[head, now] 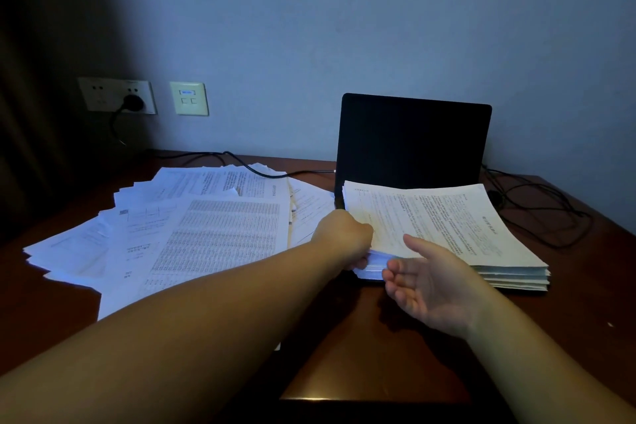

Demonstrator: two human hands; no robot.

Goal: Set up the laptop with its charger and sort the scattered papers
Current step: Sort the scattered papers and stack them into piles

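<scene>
An open black laptop (413, 141) stands at the back right of the wooden desk (361, 348), its screen dark. A thick stack of printed papers (447, 227) lies over its keyboard area. My left hand (344, 237) grips the stack's left front corner, fingers curled under the sheets. My right hand (430, 282) hovers palm-up and relaxed just in front of the stack, holding nothing. Loose printed sheets (192, 231) are fanned out across the left half of the desk. A black charger cable (247, 165) runs from a plug in the wall socket (134, 101) toward the laptop's left side.
A second wall plate (189, 98) sits right of the socket. More black cables (543, 206) loop on the desk to the right of the laptop. The desk's front edge (344, 398) is near me. A dark curtain hangs at the far left.
</scene>
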